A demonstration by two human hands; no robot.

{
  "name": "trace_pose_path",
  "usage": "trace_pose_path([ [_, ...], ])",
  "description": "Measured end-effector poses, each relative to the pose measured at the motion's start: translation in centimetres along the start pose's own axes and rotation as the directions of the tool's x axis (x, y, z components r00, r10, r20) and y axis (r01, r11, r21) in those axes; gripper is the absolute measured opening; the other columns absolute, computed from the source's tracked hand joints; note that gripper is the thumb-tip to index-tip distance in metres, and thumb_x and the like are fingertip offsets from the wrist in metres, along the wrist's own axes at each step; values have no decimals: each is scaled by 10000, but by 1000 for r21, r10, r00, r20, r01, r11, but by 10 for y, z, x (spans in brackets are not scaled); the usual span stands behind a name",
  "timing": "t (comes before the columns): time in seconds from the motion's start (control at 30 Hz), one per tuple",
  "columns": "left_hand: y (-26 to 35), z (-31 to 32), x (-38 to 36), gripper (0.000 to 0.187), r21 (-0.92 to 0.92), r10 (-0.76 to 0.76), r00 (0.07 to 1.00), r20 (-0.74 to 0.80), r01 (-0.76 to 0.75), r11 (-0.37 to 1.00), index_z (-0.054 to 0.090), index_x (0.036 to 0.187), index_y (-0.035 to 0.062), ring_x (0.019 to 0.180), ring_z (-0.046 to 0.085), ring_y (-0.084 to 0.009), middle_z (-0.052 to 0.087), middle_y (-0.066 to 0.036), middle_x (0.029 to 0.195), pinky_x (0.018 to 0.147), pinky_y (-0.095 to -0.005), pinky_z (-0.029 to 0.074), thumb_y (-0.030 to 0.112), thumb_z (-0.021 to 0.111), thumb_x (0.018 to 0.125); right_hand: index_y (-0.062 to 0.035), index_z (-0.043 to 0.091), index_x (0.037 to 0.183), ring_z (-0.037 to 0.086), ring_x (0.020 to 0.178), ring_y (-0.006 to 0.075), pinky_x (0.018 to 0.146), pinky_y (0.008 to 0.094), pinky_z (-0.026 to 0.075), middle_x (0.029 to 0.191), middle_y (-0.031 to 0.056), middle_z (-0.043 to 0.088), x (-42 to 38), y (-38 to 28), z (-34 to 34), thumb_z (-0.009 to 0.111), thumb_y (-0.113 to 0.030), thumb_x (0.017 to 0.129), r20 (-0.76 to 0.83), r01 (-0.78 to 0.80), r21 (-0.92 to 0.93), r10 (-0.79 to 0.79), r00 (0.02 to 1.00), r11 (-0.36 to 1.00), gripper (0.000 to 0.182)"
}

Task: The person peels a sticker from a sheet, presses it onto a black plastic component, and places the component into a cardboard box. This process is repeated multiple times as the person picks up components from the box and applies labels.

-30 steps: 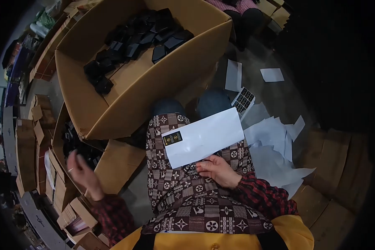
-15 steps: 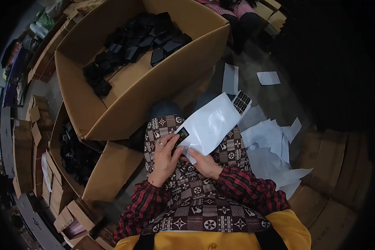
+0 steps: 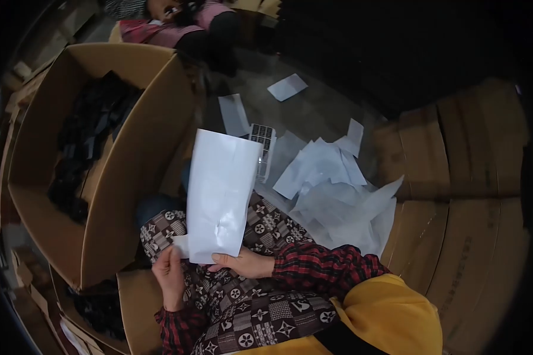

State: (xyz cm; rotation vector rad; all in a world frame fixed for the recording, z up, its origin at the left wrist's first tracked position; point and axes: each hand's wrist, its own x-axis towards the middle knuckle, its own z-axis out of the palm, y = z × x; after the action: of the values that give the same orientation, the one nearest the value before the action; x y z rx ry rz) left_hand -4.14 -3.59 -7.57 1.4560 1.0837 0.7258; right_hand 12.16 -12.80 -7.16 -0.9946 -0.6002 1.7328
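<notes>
A glossy white sheet stands over my lap, curved slightly. My right hand grips its lower edge, thumb on the front and fingers behind. Beside the lower left corner, my left hand is closed in a pinch on a small white piece that overlaps the sheet's edge in this view. Behind the upper right of the white sheet shows a label sheet with rows of black rectangles. Under both hands lies a patterned brown apron.
A large open carton with black pieces stands at left, a smaller box below it. Loose white sheets are piled on the floor to the right, near stacked cartons. Another person sits at the top.
My view has turned right. The white sheet is now more upright, and my left hand has come away to its left, pinching a small white piece. The sheet's black label no longer shows.
</notes>
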Motion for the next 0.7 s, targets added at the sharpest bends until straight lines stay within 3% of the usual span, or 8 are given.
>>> trace_pose_path([
  [0.17, 1, -11, 17, 207, -342, -81, 987, -138, 29, 939, 562, 928, -9, 632, 485, -47, 558, 6, 747, 559, -193, 413, 171, 473, 877, 1, 432, 1129, 566, 918, 238, 699, 308, 503, 1089, 119, 515, -76, -18, -116, 467, -113, 851, -570, 287, 392, -14, 822, 874, 302],
  [0.2, -1, -8, 19, 204, -261, -20, 989, -148, -20, 965, 559, 935, -13, 644, 485, -48, 557, 8, 749, 565, -194, 407, 162, 473, 877, 3, 463, 1083, 568, 925, 253, 686, 303, 499, 1073, 108, 533, -102, 7, -158, 527, -85, 813, -614, 242, -116, -262, 744, 963, 291],
  [0.23, 0, -2, 21, 202, -172, 42, 987, -155, -69, 983, 557, 943, -17, 656, 485, -49, 556, 10, 751, 571, -196, 401, 154, 473, 877, 11, 494, 1036, 582, 891, 260, 702, 300, 490, 975, 103, 584, -133, 7, -183, 576, -67, 775, -553, -285, -791, -432, 712, 542, 284],
  [0.33, 27, 14, 32, 102, 291, 401, 914, -59, -369, 883, 556, 902, -19, 685, 542, -167, 571, -97, 770, 606, -243, 421, 2, 515, 811, 56, 525, 913, 600, 685, 277, 625, 320, 496, 766, 126, 612, -202, 99, -246, 574, -221, 810, -756, -263, -638, -523, 393, 724, 299],
  [0.37, 42, 18, 38, 151, 456, 580, 814, 37, -530, 715, 552, 893, -20, 700, 556, -259, 563, -145, 800, 618, -278, 438, -56, 539, 747, 51, 527, 917, 597, 675, 267, 600, 306, 494, 765, 130, 606, -216, 110, -257, 539, -292, 824, -933, -181, 16, 79, 350, 983, 356],
  [0.4, 53, 21, 46, 183, 494, 693, 714, 104, -642, 587, 553, 896, -19, 708, 556, -272, 564, -146, 813, 618, -291, 448, -59, 553, 717, 47, 528, 921, 594, 664, 258, 574, 293, 492, 765, 134, 599, -202, 101, -257, 504, -364, 839, -656, -119, 672, 661, 364, 731, 419],
  [0.57, 105, 24, 66, 252, 461, 779, 404, 480, -871, 168, 554, 909, -16, 759, 554, -242, 543, -130, 889, 659, -316, 470, 4, 577, 659, 28, 520, 927, 588, 690, 183, 609, 255, 483, 786, 121, 582, -45, -86, -87, 429, -385, 870, -330, -141, 298, 240, 913, 944, 427],
  [0.7, 124, 7, 85, 259, 449, 738, 267, 620, -892, -54, 566, 939, 10, 792, 549, -223, 527, -112, 928, 662, -308, 475, 63, 541, 688, -14, 528, 935, 583, 682, 152, 594, 253, 480, 806, 66, 577, 29, -123, -22, 471, -171, 869, -81, -113, 256, 138, 987, 960, 180],
])
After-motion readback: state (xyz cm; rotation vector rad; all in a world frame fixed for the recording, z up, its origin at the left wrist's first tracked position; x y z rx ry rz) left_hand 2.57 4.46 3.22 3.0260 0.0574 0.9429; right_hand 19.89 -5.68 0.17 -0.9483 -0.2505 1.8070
